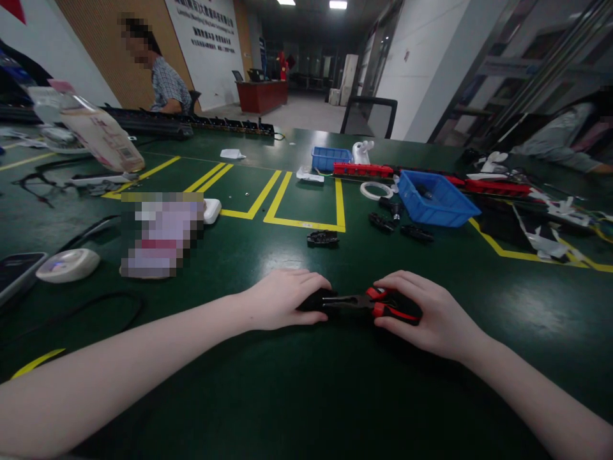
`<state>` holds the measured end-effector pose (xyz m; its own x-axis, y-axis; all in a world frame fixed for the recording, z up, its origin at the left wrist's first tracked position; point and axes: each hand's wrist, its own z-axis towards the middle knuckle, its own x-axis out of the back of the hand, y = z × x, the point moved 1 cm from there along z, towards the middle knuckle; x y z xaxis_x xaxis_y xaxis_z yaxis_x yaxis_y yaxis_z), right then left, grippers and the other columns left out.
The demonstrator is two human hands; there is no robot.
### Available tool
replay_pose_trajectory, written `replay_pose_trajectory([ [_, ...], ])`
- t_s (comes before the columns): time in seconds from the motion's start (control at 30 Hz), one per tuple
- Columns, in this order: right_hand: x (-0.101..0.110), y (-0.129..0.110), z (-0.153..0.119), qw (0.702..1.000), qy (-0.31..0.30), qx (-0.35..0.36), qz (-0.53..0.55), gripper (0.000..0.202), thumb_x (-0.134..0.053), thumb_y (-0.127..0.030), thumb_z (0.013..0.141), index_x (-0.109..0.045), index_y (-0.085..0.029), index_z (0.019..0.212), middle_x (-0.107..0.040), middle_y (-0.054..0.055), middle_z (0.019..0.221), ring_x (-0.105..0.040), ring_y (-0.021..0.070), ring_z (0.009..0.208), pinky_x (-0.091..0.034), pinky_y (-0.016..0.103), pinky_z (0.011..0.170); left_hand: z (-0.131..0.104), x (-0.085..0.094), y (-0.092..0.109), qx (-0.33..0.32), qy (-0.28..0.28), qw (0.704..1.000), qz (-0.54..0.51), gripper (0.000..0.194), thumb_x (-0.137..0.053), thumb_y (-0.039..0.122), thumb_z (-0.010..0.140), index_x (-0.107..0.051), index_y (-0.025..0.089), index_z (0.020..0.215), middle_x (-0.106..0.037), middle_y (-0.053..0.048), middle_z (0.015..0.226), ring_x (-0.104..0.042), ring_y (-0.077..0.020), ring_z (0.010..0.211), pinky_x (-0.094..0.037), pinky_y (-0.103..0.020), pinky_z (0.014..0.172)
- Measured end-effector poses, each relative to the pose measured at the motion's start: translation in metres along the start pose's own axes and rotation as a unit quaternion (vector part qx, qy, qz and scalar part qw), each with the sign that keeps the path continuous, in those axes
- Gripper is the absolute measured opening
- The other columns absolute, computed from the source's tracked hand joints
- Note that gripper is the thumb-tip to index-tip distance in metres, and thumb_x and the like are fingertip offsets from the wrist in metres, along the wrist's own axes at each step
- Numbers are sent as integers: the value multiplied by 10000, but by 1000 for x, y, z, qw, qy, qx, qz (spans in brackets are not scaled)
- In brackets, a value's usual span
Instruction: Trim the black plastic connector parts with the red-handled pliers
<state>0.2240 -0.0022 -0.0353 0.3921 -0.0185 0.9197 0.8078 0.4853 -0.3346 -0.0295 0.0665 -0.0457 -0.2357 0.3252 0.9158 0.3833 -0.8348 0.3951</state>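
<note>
Bare forearms (143, 364) stretch over the green surface (306, 402); left fingers (313, 282) clamp a black part (311, 300), right fingers (398, 281) clamp red-handled pliers (378, 309) meeting it.

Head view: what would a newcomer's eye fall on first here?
First, the red-and-black pliers in the right hand's grip, near the middle, pointing at the dark part in the left hand's grip. Next, the nearer blue bin, beyond them and to the right. Then the yellow tape lines across the dark green table.
</note>
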Motion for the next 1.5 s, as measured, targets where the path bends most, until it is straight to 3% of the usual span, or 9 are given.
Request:
replay_pose_trajectory([
  [0.7,-5,-3,1,997,20,41,-54,342,-574,-469,811,-574,-191,1012,-651,83,939,-606,204,798,-479,346,662,0,-1,0,-5,-6,1000,22,333,-591,370,862,-483,192,1122,-626,-22,1030,-606,-175,891,-448,-276,720],
  [1.13,3,0,0,995,11,55,-87,350,-567,-490,810,-581,-192,994,-647,81,925,-591,195,771,-449,338,658,1,0,0,-8,-13,999,29,331,-573,383,873,-480,190,1125,-616,-19,1045,-597,-171,898,-452,-273,731],
  [1.5,-4,-2,0,994,19,67,-78,348,-567,-476,807,-593,-188,1001,-659,82,919,-605,200,784,-465,347,678,1,-1,0,-14,-10,999,37,325,-576,383,873,-478,194,1118,-620,-20,1031,-599,-172,889,-445,-275,715],
])
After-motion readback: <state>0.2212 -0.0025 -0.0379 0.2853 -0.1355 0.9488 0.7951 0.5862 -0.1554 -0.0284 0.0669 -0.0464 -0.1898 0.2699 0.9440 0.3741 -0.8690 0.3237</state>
